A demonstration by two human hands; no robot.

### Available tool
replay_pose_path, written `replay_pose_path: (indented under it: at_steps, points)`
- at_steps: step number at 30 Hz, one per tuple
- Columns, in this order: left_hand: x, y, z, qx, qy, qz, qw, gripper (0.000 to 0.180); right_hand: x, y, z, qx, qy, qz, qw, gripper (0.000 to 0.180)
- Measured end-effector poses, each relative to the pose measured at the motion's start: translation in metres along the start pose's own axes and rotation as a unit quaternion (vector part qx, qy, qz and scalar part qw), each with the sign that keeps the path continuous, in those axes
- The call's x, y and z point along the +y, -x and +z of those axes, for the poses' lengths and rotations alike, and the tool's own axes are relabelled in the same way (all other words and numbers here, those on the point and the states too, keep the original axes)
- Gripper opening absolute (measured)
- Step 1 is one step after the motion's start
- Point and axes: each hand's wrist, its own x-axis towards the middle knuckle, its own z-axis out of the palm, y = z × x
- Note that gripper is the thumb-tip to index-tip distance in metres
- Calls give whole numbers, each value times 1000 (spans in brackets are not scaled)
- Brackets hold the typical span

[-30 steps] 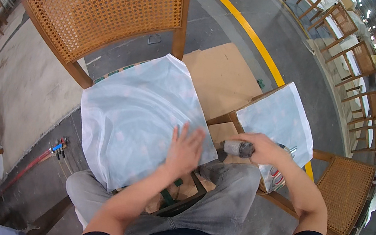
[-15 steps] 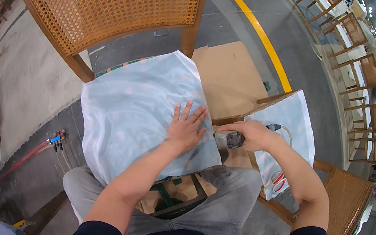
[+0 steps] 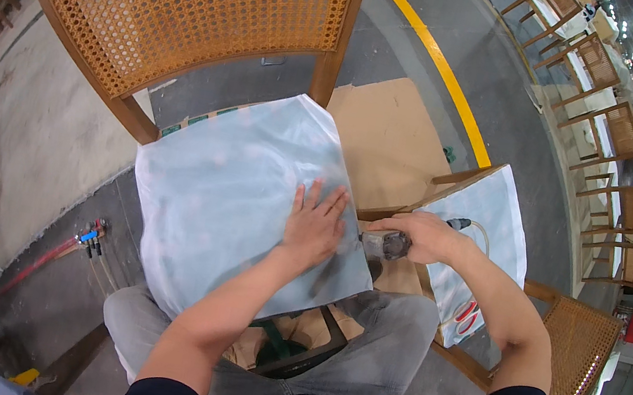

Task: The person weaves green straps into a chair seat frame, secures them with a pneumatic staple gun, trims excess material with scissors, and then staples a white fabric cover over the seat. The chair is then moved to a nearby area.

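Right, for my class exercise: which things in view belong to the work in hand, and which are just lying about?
In use:
- cane-backed chair
- pale sheer seat cover, under the left hand
- grey hand tool, in the right hand

Seemingly lying about:
- red-handled scissors
- red tube on the floor

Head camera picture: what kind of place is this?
Probably a furniture workshop or factory. Many wooden chairs stand in a row along the right, a yellow line marks the grey floor, and the person's right hand holds a grey tool beside a covered chair seat.
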Motion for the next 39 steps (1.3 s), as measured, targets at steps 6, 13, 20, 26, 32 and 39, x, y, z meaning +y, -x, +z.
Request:
replay_pose_path:
  at_steps: [6, 13, 20, 26, 32, 39]
  points:
    - [-35, -38, -16, 13, -61, 3, 998, 59, 2, -24, -29, 30, 0, -4, 1000, 74]
    - [-38, -37, -8, 2, -58, 13, 998, 58, 11, -51, -33, 11, 24, -15, 1000, 55]
    - [-39, -37, -9, 17, -53, 20, 998, 58, 13, -63, -31, 3, 28, -18, 999, 52]
    - [-56, -61, -19, 37, -63, 4, 997, 57, 17, -65, -55, 65, -30, -45, 996, 60]
    - [-75, -68, -18, 62, -76, 15, 995, 55, 9, -94, -75, 39, -4, -29, 999, 64]
    - [-71, -72, -13, 77, -60, 30, 995, 54, 26, -111, -64, 27, 22, -28, 999, 64]
